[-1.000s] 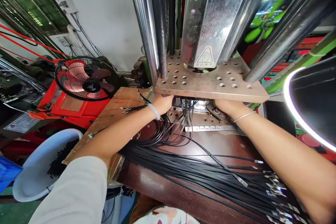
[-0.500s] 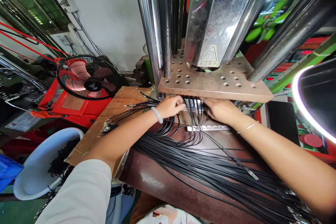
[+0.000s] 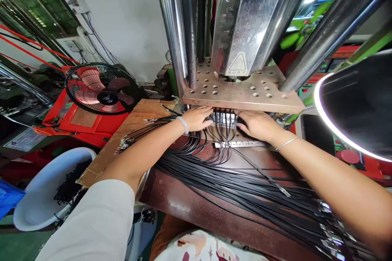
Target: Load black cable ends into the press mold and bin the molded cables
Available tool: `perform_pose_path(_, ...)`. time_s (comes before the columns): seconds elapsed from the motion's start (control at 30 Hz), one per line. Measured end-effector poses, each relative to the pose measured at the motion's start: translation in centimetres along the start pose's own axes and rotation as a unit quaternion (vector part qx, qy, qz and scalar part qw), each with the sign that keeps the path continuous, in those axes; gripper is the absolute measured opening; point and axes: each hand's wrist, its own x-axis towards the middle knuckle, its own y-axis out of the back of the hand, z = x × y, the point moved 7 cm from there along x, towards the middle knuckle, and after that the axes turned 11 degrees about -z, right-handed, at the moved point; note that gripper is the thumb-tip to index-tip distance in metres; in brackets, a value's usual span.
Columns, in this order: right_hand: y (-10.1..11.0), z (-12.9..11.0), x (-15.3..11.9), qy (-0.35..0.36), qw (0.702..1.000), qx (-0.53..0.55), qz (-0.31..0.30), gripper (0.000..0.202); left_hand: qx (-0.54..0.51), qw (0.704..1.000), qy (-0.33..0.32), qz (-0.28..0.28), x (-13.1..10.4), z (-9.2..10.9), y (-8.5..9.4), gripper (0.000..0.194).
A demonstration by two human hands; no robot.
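A metal mould block (image 3: 225, 120) sits under the press plate, with several black cables (image 3: 221, 128) running out of its front and looping down. My left hand (image 3: 196, 120) is at the block's left end, fingers stretched out and thumb apart below them. At the right end is my right hand (image 3: 255, 124), its fingers extended and its thumb spread toward the block. Both hands appear to touch the block's ends, though the plate's edge partly hides the contact. In front of them lies a slotted metal strip (image 3: 248, 144).
The drilled press plate (image 3: 245, 100) hangs low over both hands, between steel columns (image 3: 180, 45). A bundle of black cables (image 3: 214, 179) crosses the brown table (image 3: 171, 200). At left are cardboard (image 3: 113, 147), a fan (image 3: 102, 89) and a white tub (image 3: 33, 195); a ring lamp (image 3: 320, 114) stands right.
My left hand's curled fingers have straightened along the mould block's left end. My right hand's thumb now shows more clearly at the right end. The view has shifted slightly.
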Motion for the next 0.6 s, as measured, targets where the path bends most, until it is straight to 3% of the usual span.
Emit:
perform_pose_path(0.07,2.5,-1.9,-3.0,0.006,0.997,0.049,0.062,0.035,-0.024,0.998,0.016,0.048,-2.5,1.1,1.1,0.051)
perform_pose_path(0.13,5.3,-4.7,-7.6,0.038,0.982,0.126,0.134,0.024,-0.075,0.990,-0.010,0.122,-7.2,3.2,2.2,0.041)
perform_pose_path(0.2,6.3,-7.6,-11.2,0.091,0.971,0.187,0.115,0.021,-0.145,0.975,-0.087,0.141,-12.8,5.9,2.0,0.031)
perform_pose_path(0.27,6.5,-8.5,-12.6,0.094,0.978,0.129,0.137,0.019,-0.179,0.962,-0.137,0.156,-17.9,8.0,1.0,0.025)
perform_pose_path(0.33,5.6,-7.2,-11.1,0.053,0.986,0.042,0.155,0.019,-0.190,0.951,-0.122,0.210,-21.8,8.8,0.0,0.023)
perform_pose_path(0.4,3.9,-4.7,-7.2,0.009,0.992,-0.006,0.122,0.025,-0.208,0.941,-0.078,0.255,-24.0,8.6,-1.2,0.026)
perform_pose_path(0.5,1.9,-2.2,-1.2,-0.001,0.997,-0.033,0.067,0.029,-0.244,0.927,-0.031,0.283,-25.3,7.7,-3.2,0.029)
perform_pose_path(0.6,1.0,-2.4,1.7,0.029,0.997,-0.050,0.042,0.030,-0.273,0.906,0.039,0.319,-26.1,6.1,-4.4,0.027)
